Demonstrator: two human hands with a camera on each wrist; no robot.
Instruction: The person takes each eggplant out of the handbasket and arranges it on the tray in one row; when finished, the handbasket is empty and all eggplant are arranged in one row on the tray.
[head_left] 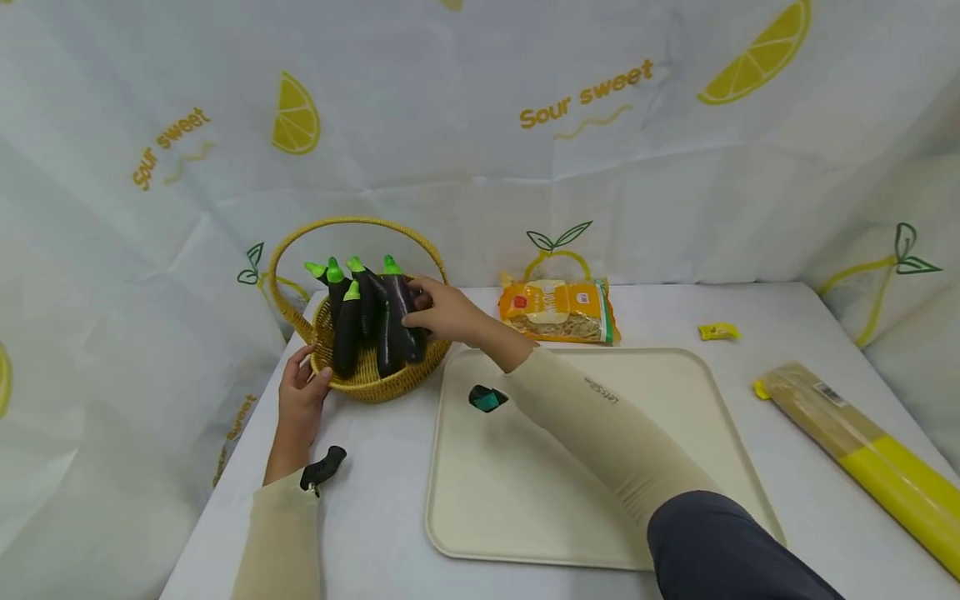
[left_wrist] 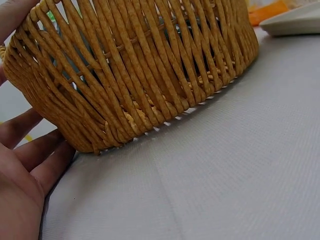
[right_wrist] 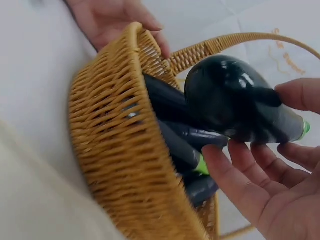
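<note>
A wicker basket (head_left: 375, 390) with a tall handle holds several dark eggplants (head_left: 347, 333) with green stems. My right hand (head_left: 450, 312) grips one eggplant (head_left: 401, 321) at the basket's right side; in the right wrist view that eggplant (right_wrist: 230, 97) lies between thumb and fingers, above the others. At the basket's left front, my left hand (head_left: 302, 400) holds the rim. The left wrist view shows the left hand (left_wrist: 22, 170) with its fingers against the basket's woven side (left_wrist: 125, 75).
A beige tray (head_left: 540, 533) lies right of the basket under my right arm, with a small dark green item (head_left: 487, 398) on it. Behind it is an orange food bag (head_left: 558, 310). Farther right are a small yellow packet (head_left: 718, 332) and a long yellow package (head_left: 862, 442).
</note>
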